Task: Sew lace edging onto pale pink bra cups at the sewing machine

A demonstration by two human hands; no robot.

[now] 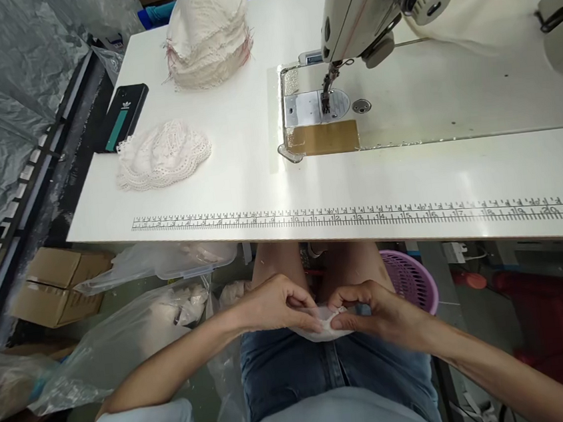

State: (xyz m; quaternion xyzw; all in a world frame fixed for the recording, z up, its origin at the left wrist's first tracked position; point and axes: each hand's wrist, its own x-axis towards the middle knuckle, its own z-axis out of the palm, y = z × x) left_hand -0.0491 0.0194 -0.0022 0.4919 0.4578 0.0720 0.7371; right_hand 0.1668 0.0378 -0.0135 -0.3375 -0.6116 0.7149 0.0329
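Observation:
Over my lap, both hands pinch a small piece of white fabric [319, 332]. My left hand [289, 307] grips its left side between thumb and fingers. At its right edge, my right hand [367, 309] holds it with thumb and forefinger. The cloth is partly hidden by my fingers, so its full shape cannot be made out. On the white table [239, 188] in front of me lies a white lace piece [165, 155]. Farther back sits a stack of cream fabric pieces [207, 34] with frayed, reddish edges.
A sewing machine [365, 7] stands at the right, its presser foot [325, 99] over the needle plate. A black phone [125, 117] lies at the left edge. A printed ruler [363, 219] runs along the front. Below are a purple basket [412, 281], plastic bags [124, 341] and a cardboard box [60, 284].

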